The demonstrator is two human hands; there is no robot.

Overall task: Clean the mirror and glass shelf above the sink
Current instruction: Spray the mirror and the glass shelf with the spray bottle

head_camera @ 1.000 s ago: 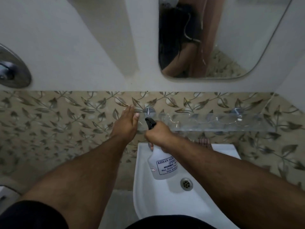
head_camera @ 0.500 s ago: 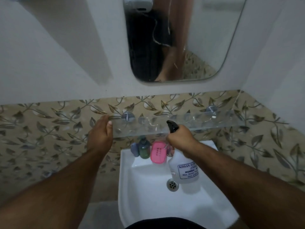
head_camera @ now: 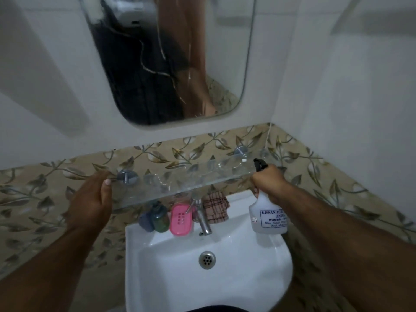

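Glass shelf (head_camera: 180, 185): it is sitting on two metal pegs against the leaf-patterned tile band, below the mirror and above the sink, with water droplets showing on its surface.
Mirror (head_camera: 171, 59): it is hanging on the white wall above the shelf, reflecting your dark clothing and an arm, with streaks running down the glass.
Left hand (head_camera: 92, 199): you are gripping the left end of the shelf, thumb lying on top near the left peg (head_camera: 127, 176).
Right hand (head_camera: 267, 181): you are wrapping it closed around the neck of the spray bottle (head_camera: 267, 217), holding it at the right end of the shelf, black nozzle pointing up toward the shelf edge.
Sink (head_camera: 209, 278): it is sitting directly under the shelf, with the drain in the middle.
Sink ledge: a tap (head_camera: 202, 219) is standing at the back, with a pink soap dish (head_camera: 181, 219) and a green bottle (head_camera: 159, 216) to its left and a checked cloth (head_camera: 216, 206) to its right.
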